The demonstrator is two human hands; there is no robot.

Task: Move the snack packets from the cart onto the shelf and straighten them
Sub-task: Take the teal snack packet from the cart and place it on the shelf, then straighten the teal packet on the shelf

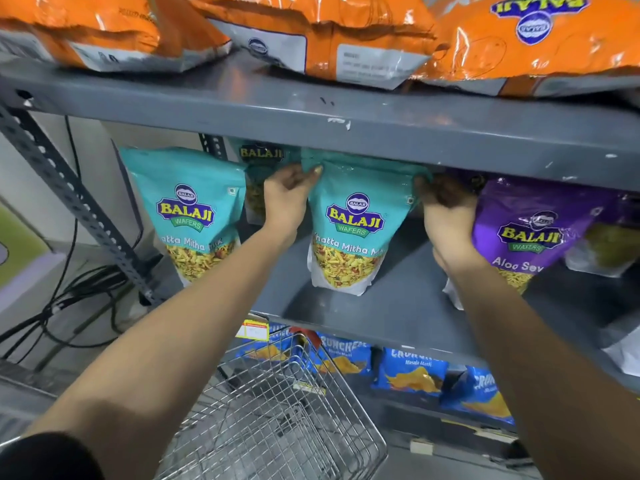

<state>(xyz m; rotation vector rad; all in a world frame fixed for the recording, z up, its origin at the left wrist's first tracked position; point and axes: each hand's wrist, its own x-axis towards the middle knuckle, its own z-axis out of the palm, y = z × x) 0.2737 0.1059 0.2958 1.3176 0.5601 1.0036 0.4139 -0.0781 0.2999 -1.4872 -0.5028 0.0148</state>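
Teal packet (353, 223) of Khatta Mitha mix is held upright on the grey middle shelf (391, 306), its long axis vertical, printed face turned outward and its base resting on the shelf board. Its top edge is pinched at both corners: the left hand (287, 199) is closed on the upper left corner, the right hand (446, 209) on the upper right, partly shadowed under the shelf above. A second teal packet (187, 213) is stood upright to the left, with a third (259, 174) seen behind the left hand. A purple Aloo Sev packet (533, 233) is leaned just beside the right hand. Below, the wire cart (277, 417) is seen between the forearms, with blue packets (412, 372) on the lower shelf. Orange bags (311, 32) are laid on the top shelf.
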